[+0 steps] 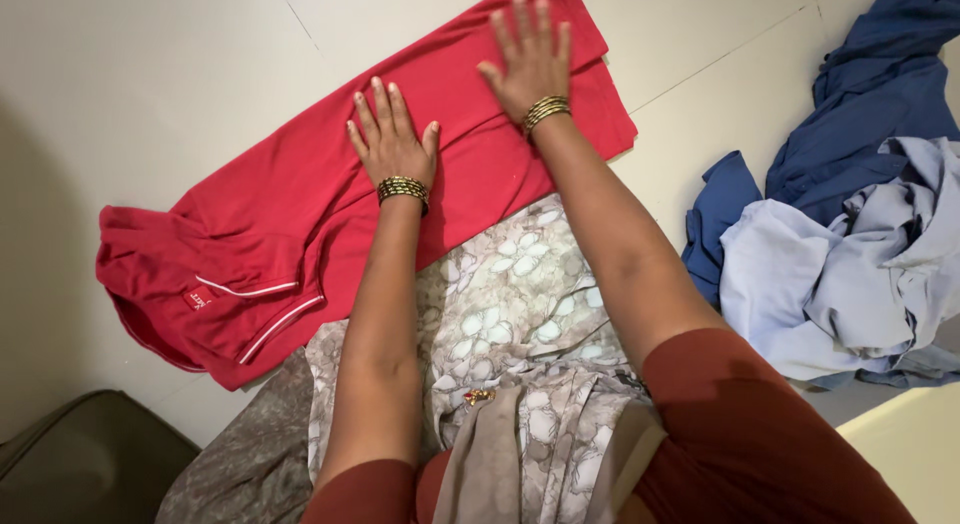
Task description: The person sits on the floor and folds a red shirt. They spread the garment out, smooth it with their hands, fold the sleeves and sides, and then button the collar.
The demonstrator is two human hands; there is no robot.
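Head view: both hands, left hand (392,146) and right hand (528,62), fingers spread flat on soft, light red shirt (300,224); probably grab edges.

I see pale tiled floor (150,74): red shirt (300,224) flat, blue clothes heap (860,234) right, dark bag (90,464) corner.

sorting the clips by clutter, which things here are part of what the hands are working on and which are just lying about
In hand:
red shirt, flat on the floor
left hand, pressed flat on it
right hand, pressed flat on it

Lying about:
pile of blue clothes
dark green bag
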